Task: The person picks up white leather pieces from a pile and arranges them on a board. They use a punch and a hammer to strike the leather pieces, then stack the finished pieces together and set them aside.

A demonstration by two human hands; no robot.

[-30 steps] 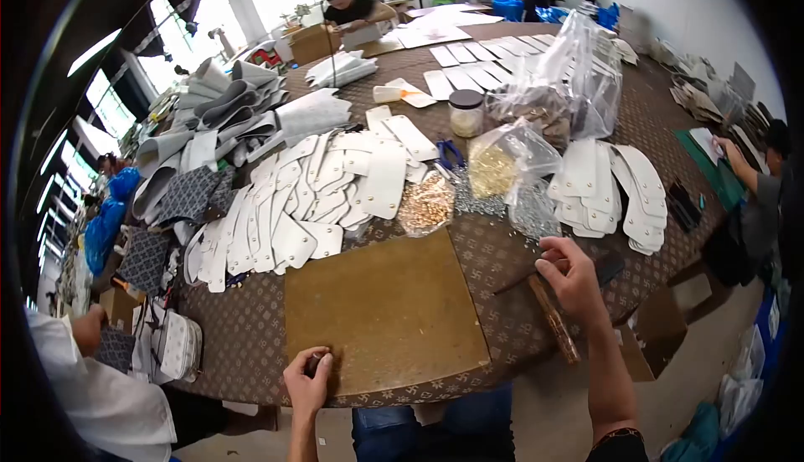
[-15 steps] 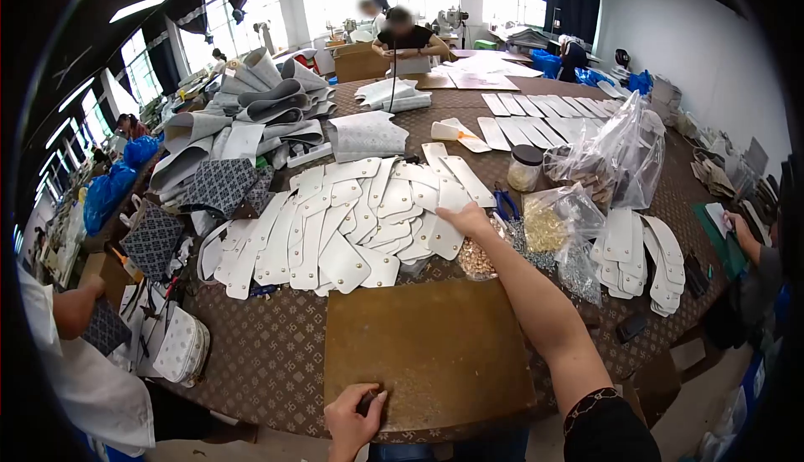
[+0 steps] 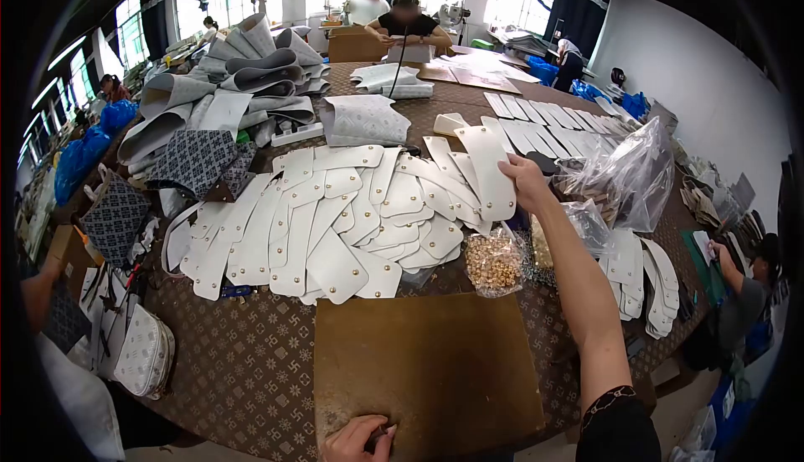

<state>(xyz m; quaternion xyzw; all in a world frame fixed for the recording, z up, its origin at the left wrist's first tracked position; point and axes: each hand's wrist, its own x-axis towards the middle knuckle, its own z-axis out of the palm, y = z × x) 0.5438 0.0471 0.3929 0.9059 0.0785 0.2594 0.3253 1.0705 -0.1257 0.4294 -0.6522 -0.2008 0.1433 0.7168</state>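
Note:
My right hand point(image 3: 526, 182) grips the edge of a white studded strip point(image 3: 487, 169), lifted upright above the right end of a spread pile of similar white pieces point(image 3: 335, 236). Small gold-coloured studs show at the ends of many pieces. At the bottom, my left hand point(image 3: 358, 439) rests on the near edge of a brown board point(image 3: 427, 361). Its thumb and fingers are pinched round something small and dark, mostly hidden. A clear bag of gold-coloured studs point(image 3: 494, 263) lies below my right hand, just beyond the board.
Clear plastic bags point(image 3: 628, 169) stand right of my forearm, with more white pieces point(image 3: 624, 269) nearer. Rolled grey-white sheets point(image 3: 260, 77) are heaped at the back left. A co-worker's hand point(image 3: 727, 261) is at the right; another person's sleeve point(image 3: 84, 403) is at the left.
My right hand has raised a white strip off the pile, where it was reaching before. My left hand stays at the board's near edge. The view has shifted slightly.

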